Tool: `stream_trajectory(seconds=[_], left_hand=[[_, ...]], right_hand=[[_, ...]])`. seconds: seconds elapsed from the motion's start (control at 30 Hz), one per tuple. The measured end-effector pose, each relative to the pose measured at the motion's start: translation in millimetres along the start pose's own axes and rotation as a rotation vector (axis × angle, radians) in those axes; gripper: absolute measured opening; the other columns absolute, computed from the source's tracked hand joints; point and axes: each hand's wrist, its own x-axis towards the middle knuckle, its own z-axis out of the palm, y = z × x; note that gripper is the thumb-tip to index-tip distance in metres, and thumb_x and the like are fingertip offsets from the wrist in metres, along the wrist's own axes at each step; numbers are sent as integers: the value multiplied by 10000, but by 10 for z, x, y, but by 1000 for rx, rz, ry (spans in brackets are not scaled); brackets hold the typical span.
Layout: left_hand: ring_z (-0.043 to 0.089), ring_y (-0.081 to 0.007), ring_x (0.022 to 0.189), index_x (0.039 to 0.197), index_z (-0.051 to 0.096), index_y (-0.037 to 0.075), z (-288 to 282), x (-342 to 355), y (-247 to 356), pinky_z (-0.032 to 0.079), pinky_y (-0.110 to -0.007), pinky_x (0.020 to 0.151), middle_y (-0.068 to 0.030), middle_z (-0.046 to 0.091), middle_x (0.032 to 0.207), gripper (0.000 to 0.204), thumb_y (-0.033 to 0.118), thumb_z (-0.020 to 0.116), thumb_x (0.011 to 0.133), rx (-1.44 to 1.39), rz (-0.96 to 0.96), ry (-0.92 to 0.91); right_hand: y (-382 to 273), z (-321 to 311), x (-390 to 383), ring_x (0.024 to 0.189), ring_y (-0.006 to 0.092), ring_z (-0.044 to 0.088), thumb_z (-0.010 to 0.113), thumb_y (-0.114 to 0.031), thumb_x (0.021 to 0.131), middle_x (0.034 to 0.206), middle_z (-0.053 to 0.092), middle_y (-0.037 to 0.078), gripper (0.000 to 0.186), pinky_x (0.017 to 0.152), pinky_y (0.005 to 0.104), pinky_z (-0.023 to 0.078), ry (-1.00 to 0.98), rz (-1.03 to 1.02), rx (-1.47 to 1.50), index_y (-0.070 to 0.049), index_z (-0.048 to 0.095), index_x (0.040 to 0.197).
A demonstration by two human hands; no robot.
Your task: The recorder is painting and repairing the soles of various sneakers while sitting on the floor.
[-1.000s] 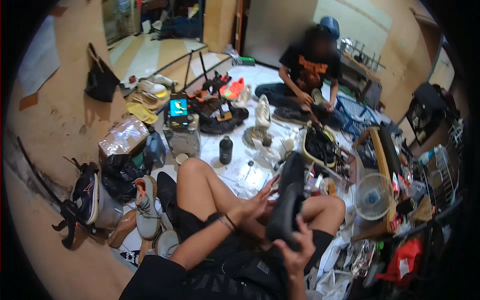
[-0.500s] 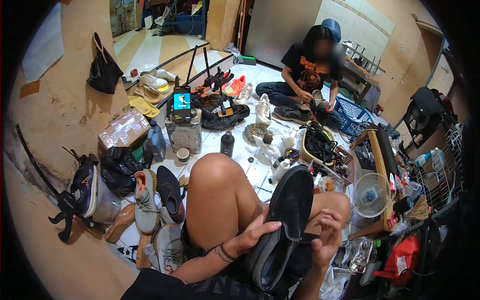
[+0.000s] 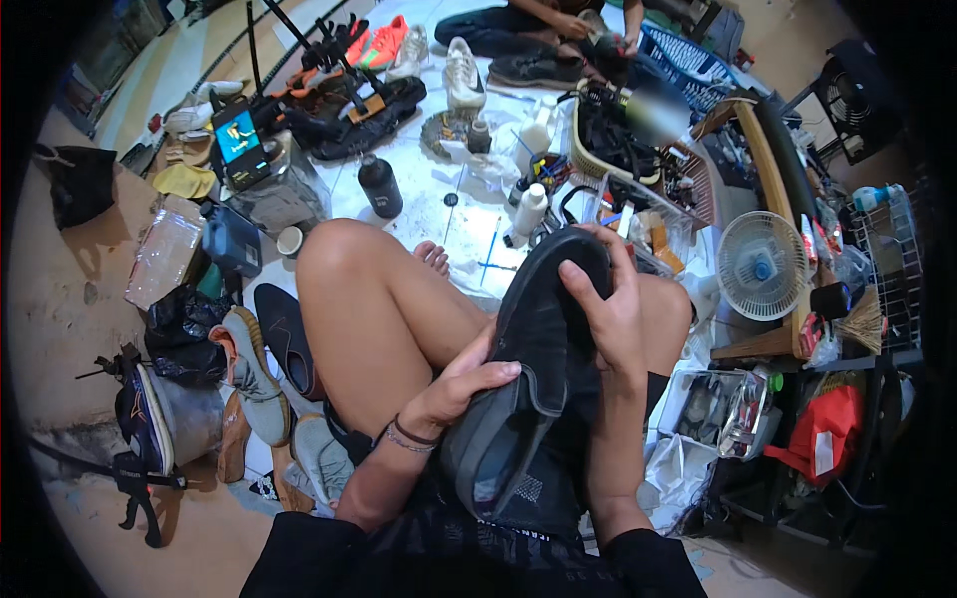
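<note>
A black slip-on shoe (image 3: 543,329) is tilted over my lap, toe pointing up and away, its opening toward me. My left hand (image 3: 461,387) grips its left side near the opening, thumb lying along the top edge. My right hand (image 3: 616,324) is closed round the toe end, with the thumb pressed on the upper and the fingers over the far right edge. The undersides of both hands' grips are hidden behind the shoe.
Grey sneakers (image 3: 257,374) and a dark shoe (image 3: 284,334) lie left of my knee. A black bottle (image 3: 379,186) and a white bottle (image 3: 530,211) stand ahead. A fan (image 3: 763,267) is at right. Across the floor, another person's hands (image 3: 588,28) hold a shoe.
My right hand, formerly spread and apart from the shoe, now grips its toe. My view has tipped downward, so the other person's upper body is out of the picture.
</note>
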Motion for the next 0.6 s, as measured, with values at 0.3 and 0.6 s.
stream_trajectory(seconds=[0.3,0.6], left_hand=[[443,-180,1295,1491,265,-35,-544,367,154,333,-306,1092,-131,440,1427,655,217,508,937,-155,-96,154],[482,-102,1165,1403,404,-32,-799,528,33,406,-277,993,-56,535,1283,502,141,600,974,176,-134,129]], right_hand=[[643,47,510,964,127,623,710,-22,861,1040,665,78,378,872,261,493,75,92,-76,30,553,1201],[955,-59,538,992,140,611,698,-17,863,1073,655,85,385,910,273,472,76,209,-72,27,553,1217]])
